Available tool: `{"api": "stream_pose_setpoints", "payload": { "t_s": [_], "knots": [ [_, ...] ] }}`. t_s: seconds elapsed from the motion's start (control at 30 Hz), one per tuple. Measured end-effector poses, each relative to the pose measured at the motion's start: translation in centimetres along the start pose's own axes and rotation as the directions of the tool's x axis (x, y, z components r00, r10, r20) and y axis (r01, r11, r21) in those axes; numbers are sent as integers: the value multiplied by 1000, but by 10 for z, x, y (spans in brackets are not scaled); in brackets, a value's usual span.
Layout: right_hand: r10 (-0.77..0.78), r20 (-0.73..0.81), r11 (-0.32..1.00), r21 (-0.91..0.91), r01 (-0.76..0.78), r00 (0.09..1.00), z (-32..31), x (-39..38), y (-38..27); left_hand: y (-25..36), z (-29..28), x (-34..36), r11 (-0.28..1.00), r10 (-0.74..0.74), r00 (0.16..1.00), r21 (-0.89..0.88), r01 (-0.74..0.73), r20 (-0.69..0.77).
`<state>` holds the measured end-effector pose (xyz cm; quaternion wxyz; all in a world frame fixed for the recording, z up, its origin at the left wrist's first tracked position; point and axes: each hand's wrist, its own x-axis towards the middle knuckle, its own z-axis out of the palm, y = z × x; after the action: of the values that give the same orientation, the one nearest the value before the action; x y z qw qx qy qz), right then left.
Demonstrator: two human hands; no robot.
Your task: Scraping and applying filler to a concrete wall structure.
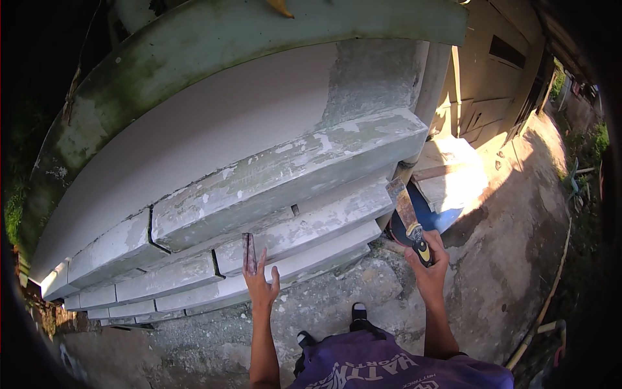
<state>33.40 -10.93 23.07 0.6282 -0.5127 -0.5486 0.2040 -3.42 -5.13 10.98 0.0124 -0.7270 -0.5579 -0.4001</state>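
A scraper (413, 227) is held in the right hand (431, 266), whose fingers are closed around the black and yellow handle. The scraper is located to the right of the body and well apart from the left hand (261, 290), so by the right hand alone it can be reached directly. Its long axis runs obliquely: the handle is pointed back toward the person, and the rusty blade is directed forward and slightly to the left. The blade's tip is seen beside the right end of the stepped ledges (291, 172) — whether contact is made there cannot be told. Behind the scraper, a blue round object (429, 215) is partly covered by it.

The left hand is lifted in front of the lower ledges, with the fingers half extended and spread apart. Next to its fingertips a narrow brown strip (249, 253) is seen, standing nearly upright; whether it is gripped or only lies behind the fingers cannot be told. From the scraper, the ledges extend away to the left, and their middle part is nearer to the left hand — their right end, to the right hand.
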Motion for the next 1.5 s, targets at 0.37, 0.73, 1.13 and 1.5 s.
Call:
{"api": "stream_pose_setpoints", "payload": {
  "t_s": [0.37,0.73,1.13,1.5],
  "knots": [
    [-337,87,927,-145,347,937,5,151,-37,-12,24,-4,990,-11,1000,143,13,-17],
    [-638,118,702,-318,637,761,46,216,-39,-23,49,-12,977,46,985,211,-10,-164],
    [-503,78,790,-362,494,861,36,232,-27,-27,50,-10,987,50,988,161,-26,-145],
    [-410,14,838,-388,383,912,5,213,-35,-34,45,-13,989,62,989,143,-42,-137]
  ]
}}
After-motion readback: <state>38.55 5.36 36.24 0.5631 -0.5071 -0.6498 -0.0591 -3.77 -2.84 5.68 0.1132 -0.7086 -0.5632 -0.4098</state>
